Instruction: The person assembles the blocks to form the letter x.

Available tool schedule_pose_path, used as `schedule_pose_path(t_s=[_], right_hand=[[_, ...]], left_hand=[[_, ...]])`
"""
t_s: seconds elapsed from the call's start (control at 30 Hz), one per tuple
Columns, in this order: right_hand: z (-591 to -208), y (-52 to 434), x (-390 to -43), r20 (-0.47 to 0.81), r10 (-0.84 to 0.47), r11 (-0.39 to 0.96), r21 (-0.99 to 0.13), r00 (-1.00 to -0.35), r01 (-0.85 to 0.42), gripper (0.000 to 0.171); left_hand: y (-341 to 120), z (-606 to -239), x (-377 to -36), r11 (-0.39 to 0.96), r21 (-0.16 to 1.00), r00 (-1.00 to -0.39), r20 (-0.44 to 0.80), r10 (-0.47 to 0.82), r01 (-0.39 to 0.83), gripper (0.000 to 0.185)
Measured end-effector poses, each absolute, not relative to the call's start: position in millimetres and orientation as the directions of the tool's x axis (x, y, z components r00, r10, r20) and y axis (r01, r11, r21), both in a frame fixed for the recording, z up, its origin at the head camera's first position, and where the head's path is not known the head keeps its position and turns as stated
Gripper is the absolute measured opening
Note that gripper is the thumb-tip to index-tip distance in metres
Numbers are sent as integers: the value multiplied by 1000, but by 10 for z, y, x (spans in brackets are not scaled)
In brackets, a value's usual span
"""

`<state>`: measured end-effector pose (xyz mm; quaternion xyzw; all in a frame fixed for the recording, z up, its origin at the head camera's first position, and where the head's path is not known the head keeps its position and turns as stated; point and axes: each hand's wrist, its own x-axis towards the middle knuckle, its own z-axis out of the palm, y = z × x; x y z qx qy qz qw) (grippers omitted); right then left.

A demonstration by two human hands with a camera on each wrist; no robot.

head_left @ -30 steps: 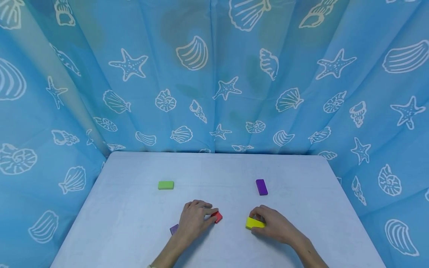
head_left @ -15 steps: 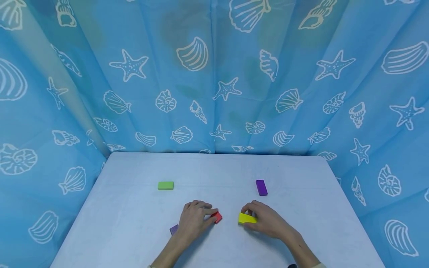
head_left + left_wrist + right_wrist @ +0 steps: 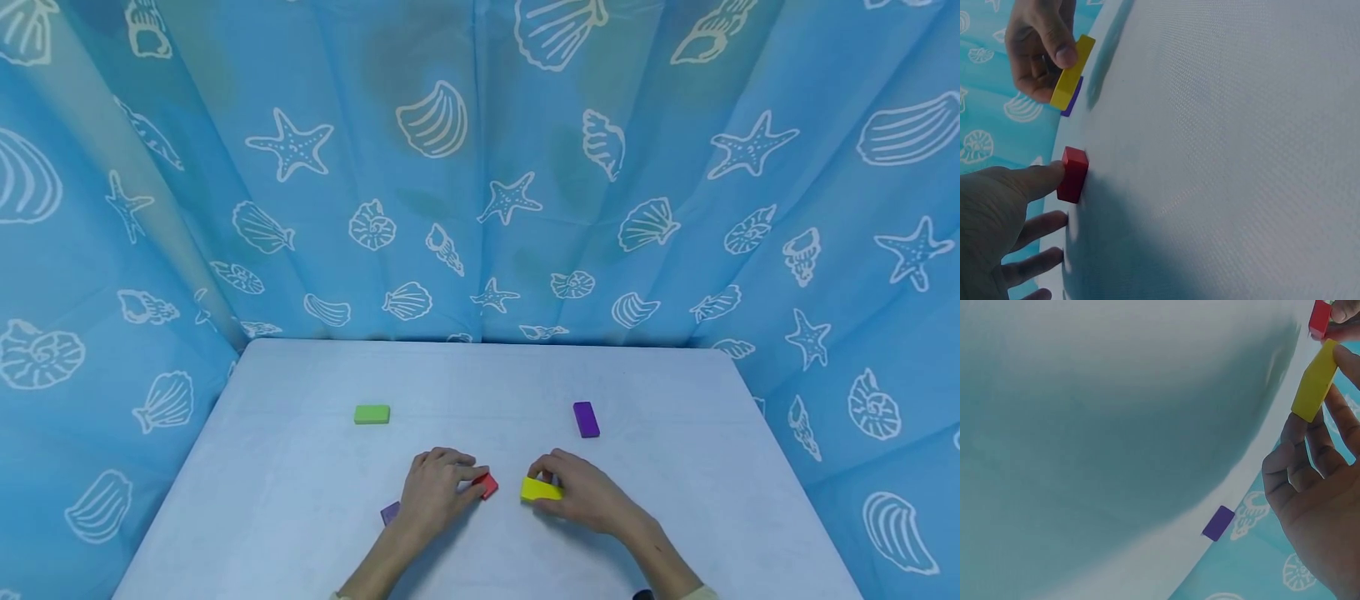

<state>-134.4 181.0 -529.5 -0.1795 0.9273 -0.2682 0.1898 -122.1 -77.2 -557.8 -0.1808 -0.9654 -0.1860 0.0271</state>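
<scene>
Change since the earlier frame: the yellow block (image 3: 541, 489), pinched in the right hand (image 3: 581, 493), has travelled leftward across the tabletop (image 3: 300, 475) and now sits closer to the red block (image 3: 487, 485). I log the left hand (image 3: 435, 490) as unmoved.

Item 1. Yellow block: long, flat, held between thumb and fingertips of the right hand. In the left wrist view it stands on a long edge, apparently just clear of the surface; whether it touches I cannot tell.

Item 2. Red block: small, standing on the tabletop, the left hand's thumb and fingertips closed against its near side, steadying it. A gap remains between it and the yellow block.

Item 3. Purple block (image 3: 389, 513): mostly hidden under the left hand's heel.

Item 4. Second purple block (image 3: 586, 418): lying flat, beyond the right hand, untouched.

Item 5. Green block (image 3: 372, 414): lying flat, far left, well apart from both hands.

Step in hand, as I judge it: bringing the yellow block up to the red one. The next move calls for closing the remaining gap slowly and squarely, with the left hand keeping the red block from tipping.
</scene>
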Motion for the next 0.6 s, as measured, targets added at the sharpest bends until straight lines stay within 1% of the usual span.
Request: schedule_pose_path(t_s=[0.6], right_hand=[[-5351,1761,-1323,-250,-445,787,-567,-860,-242,37]], left_hand=[[-768,-5587,-1223,875,337,-938,106,331,347,31]])
